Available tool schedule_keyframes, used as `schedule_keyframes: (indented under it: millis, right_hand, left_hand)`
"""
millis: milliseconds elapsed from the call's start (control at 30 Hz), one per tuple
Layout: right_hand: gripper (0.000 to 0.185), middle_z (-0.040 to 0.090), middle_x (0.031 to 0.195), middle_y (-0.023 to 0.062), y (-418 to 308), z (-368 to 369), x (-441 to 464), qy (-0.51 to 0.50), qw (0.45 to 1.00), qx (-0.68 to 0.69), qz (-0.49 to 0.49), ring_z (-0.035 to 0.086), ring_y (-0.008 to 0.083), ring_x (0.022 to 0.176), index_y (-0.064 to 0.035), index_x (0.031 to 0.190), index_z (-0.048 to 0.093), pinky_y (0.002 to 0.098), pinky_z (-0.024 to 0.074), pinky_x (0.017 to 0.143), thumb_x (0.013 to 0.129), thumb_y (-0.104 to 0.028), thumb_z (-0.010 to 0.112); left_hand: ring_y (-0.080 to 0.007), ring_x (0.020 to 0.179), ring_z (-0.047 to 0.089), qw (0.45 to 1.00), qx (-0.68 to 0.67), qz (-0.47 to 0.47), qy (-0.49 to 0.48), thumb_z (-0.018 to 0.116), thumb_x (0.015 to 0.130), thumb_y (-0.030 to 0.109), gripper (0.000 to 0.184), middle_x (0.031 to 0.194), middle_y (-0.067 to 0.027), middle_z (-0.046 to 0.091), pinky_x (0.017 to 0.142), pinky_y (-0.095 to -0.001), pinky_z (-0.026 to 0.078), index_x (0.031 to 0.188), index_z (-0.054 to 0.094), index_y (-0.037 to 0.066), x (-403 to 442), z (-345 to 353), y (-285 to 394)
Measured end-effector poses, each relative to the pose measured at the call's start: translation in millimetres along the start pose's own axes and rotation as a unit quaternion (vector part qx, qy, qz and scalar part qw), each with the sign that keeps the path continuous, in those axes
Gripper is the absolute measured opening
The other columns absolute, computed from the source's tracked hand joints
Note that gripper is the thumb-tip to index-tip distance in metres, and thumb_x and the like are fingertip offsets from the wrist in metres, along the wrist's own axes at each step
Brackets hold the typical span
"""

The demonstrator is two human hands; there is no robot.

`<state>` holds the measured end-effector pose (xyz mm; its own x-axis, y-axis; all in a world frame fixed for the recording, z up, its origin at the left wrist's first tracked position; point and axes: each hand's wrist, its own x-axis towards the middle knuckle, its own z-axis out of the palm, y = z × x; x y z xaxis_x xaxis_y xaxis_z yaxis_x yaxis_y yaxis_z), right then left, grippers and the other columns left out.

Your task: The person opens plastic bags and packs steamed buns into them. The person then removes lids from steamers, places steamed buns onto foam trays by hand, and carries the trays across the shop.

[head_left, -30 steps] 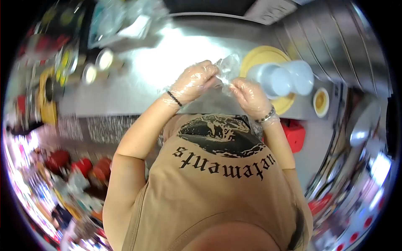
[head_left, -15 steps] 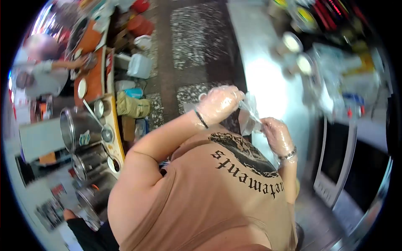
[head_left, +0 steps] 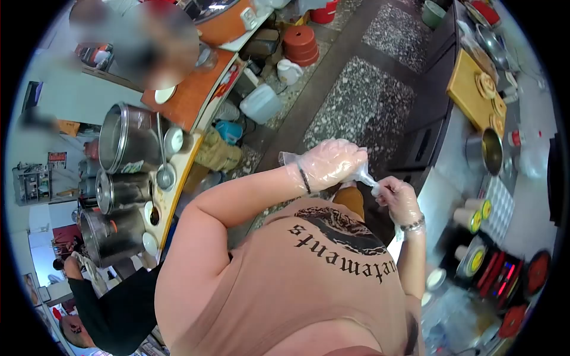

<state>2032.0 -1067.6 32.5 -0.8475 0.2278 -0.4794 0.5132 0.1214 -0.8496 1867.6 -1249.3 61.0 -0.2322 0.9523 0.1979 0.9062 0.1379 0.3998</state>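
Note:
A thin clear plastic bag [head_left: 363, 174] is stretched and twisted between my two hands, above the floor and in front of my body. My left hand [head_left: 333, 163], in a clear plastic glove with a black band at the wrist, is closed on one end. Slightly lower and to the right, my right hand [head_left: 399, 200], also gloved and wearing a bracelet, pinches the other end. Whether anything is inside the bag cannot be made out.
Large metal pots [head_left: 123, 139] and a ladle [head_left: 165, 177] stand on the left counter. A person in black [head_left: 122, 311] is at lower left, another, blurred, at upper left. On the right counter are a wooden board [head_left: 466, 89], a metal pot [head_left: 491, 152] and cups [head_left: 467, 218].
The view has swung from the steel counter to the floor and left counter. Both hands still hold the bag, which now looks narrower and more twisted between them.

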Motion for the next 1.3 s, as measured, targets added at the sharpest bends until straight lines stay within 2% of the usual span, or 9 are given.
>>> schedule_keyframes:
  millis: [167, 367, 567, 667, 700, 800, 900, 1067, 1300]
  right_hand:
    - [0.005, 0.058, 0.07, 0.0022, -46, -92, 145, -0.032, 0.992, -0.021, -0.119, 0.056, 0.0072, 0.059, -0.0001, 0.083, 0.058, 0.0226, 0.0465, 0.054, 0.087, -0.003, 0.057]
    - [0.008, 0.057, 0.071, 0.0006, -127, -204, 317, -0.162, 0.968, 0.162, -0.098, 0.055, 0.0065, 0.062, -0.0016, 0.084, 0.055, 0.0215, 0.0472, 0.057, 0.091, -0.006, 0.054]
    - [0.011, 0.058, 0.074, 0.0019, -223, -324, 503, -0.233, 0.955, 0.137, -0.119, 0.055, 0.0073, 0.062, -0.0018, 0.085, 0.055, 0.023, 0.048, 0.061, 0.093, -0.008, 0.05]
    - [0.014, 0.058, 0.075, 0.0026, -259, -376, 599, -0.198, 0.974, 0.094, -0.062, 0.055, 0.0085, 0.063, -0.0021, 0.085, 0.053, 0.0248, 0.0485, 0.061, 0.093, -0.013, 0.05]
    - [0.014, 0.058, 0.075, 0.0026, -268, -395, 630, -0.188, 0.975, 0.1, -0.062, 0.055, 0.0085, 0.063, -0.0021, 0.085, 0.053, 0.0248, 0.0485, 0.061, 0.093, -0.013, 0.05]
    - [0.019, 0.057, 0.069, 0.003, -302, -465, 713, -0.2, 0.962, 0.174, -0.06, 0.054, 0.0098, 0.061, -0.0019, 0.079, 0.052, 0.0256, 0.0472, 0.057, 0.091, -0.017, 0.055]
    - [0.021, 0.056, 0.067, 0.0025, -336, -540, 785, -0.189, 0.978, 0.071, -0.052, 0.054, 0.0096, 0.061, -0.0025, 0.074, 0.051, 0.0244, 0.0458, 0.056, 0.09, -0.015, 0.056]
    - [0.02, 0.049, 0.065, -0.0033, -365, -655, 930, -0.15, 0.979, 0.137, -0.027, 0.042, 0.0064, 0.058, -0.007, 0.069, 0.051, 0.0214, 0.0348, 0.053, 0.086, -0.012, 0.061]
    - [0.039, 0.049, 0.063, 0.0011, -478, -785, 1173, -0.213, 0.93, 0.292, -0.064, 0.049, 0.0146, 0.065, -0.0079, 0.059, 0.048, 0.0265, 0.0367, 0.057, 0.074, -0.033, 0.074]
  left_hand:
    - [-0.0317, 0.086, 0.059, 0.981, 0.035, -0.15, -0.122, 0.053, 0.082, 0.013, 0.009, 0.083, -0.0127, 0.059, 0.073, -0.041, 0.048, 0.087, 0.051, 0.005, 134, -14, -94]
    - [-0.0337, 0.079, 0.06, 0.961, 0.103, -0.242, -0.079, 0.052, 0.081, 0.009, 0.004, 0.081, -0.0152, 0.058, 0.066, -0.0421, 0.049, 0.083, 0.051, 0.005, 284, -38, -205]
    - [-0.0316, 0.078, 0.059, 0.938, 0.114, -0.327, 0.023, 0.054, 0.083, 0.01, 0.007, 0.077, -0.0153, 0.057, 0.067, -0.0392, 0.048, 0.083, 0.053, 0.004, 442, -65, -340]
    - [-0.0149, 0.074, 0.051, 0.91, -0.285, -0.286, 0.1, 0.052, 0.086, 0.013, 0.011, 0.077, -0.0074, 0.053, 0.069, -0.0305, 0.042, 0.082, 0.057, 0.003, 518, -81, -417]
    - [-0.0149, 0.074, 0.051, 0.912, -0.286, -0.278, 0.092, 0.052, 0.086, 0.013, 0.011, 0.077, -0.0074, 0.053, 0.069, -0.0305, 0.042, 0.082, 0.057, 0.003, 548, -86, -443]
    - [-0.0085, 0.078, 0.046, 0.753, -0.618, -0.222, 0.04, 0.051, 0.088, 0.012, 0.012, 0.081, 0.0009, 0.05, 0.072, -0.0232, 0.038, 0.08, 0.055, 0.003, 658, -100, -516]
    - [-0.0075, 0.078, 0.045, 0.817, -0.553, -0.157, 0.056, 0.051, 0.09, 0.016, 0.016, 0.08, 0.0017, 0.049, 0.072, -0.0221, 0.038, 0.08, 0.054, 0.004, 761, -94, -585]
    - [-0.0061, 0.078, 0.043, 0.689, -0.684, -0.238, -0.002, 0.053, 0.089, 0.016, 0.016, 0.08, 0.0034, 0.049, 0.076, -0.0217, 0.036, 0.077, 0.05, 0.007, 940, -115, -689]
    - [-0.0076, 0.08, 0.044, 0.686, -0.649, -0.305, 0.119, 0.056, 0.087, 0.013, 0.015, 0.084, 0.0008, 0.051, 0.077, -0.0221, 0.035, 0.074, 0.05, 0.007, 1094, -160, -833]
